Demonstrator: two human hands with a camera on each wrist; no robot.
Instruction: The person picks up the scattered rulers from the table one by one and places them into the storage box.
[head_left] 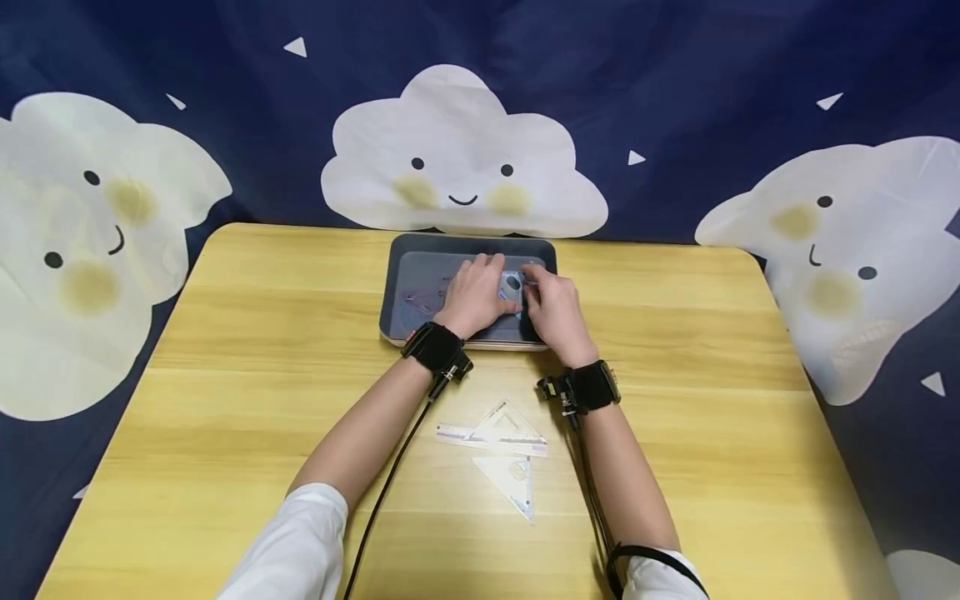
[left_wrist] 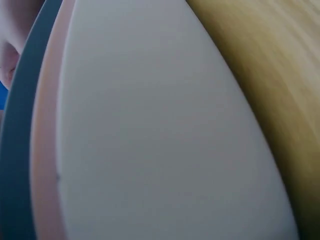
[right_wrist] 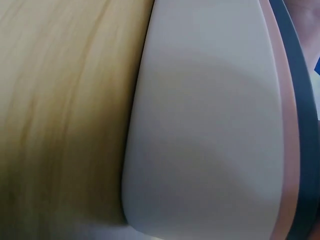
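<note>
Dark tray [head_left: 408,258] at far middle of wooden bench [head_left: 247,358], pale underside with pink band in both wrist views. Inside tray: small clear plastic piece [head_left: 512,286] with dark round spot, between both hands. Left hand [head_left: 474,296] laid over it, fingers curled on its left edge. Right hand [head_left: 552,308] pinching its right edge. On bench nearer the person, between the forearms: clear ruler [head_left: 491,439] lying across two clear set squares [head_left: 513,483].

Pale wood-grain table [head_left: 262,400], glossy dark tray [head_left: 397,275], clear plastic set squares [head_left: 498,433], printed cloth backdrop [head_left: 675,83]
</note>
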